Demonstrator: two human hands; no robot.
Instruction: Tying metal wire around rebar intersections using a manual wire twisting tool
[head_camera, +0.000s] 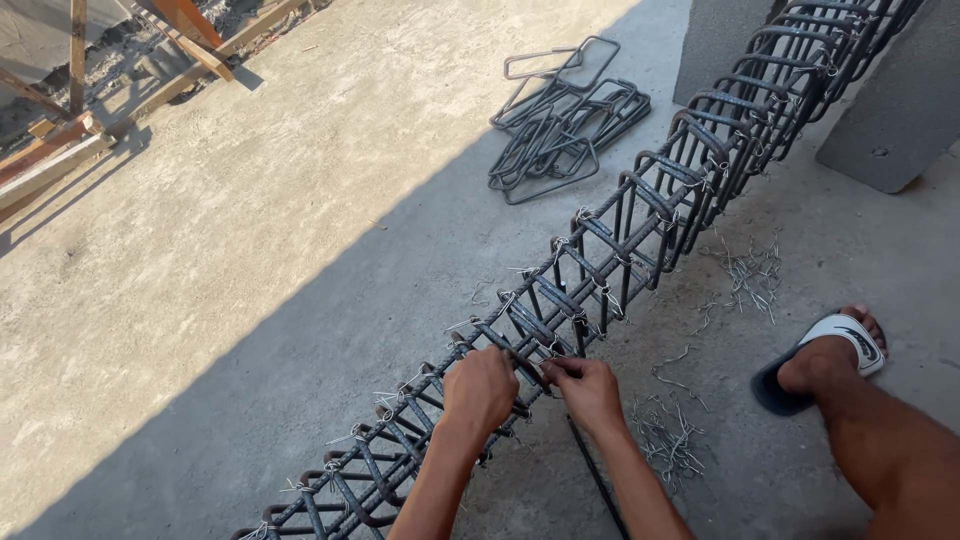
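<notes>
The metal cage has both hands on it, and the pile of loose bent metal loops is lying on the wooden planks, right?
Not quite. The head view shows the loose loops lying on the bare concrete floor. Both hands, left and right, are on the cage.

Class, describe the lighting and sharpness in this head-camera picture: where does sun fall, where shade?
Head view: hard sunlight on the bare concrete floor upper left; a diagonal shadow edge covers the long grey steel rebar cage and both hands; focus sharp, no glare.

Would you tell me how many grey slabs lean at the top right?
2: one grey slab left of the rebar cage, another slab right of it; both run out of frame.
</notes>
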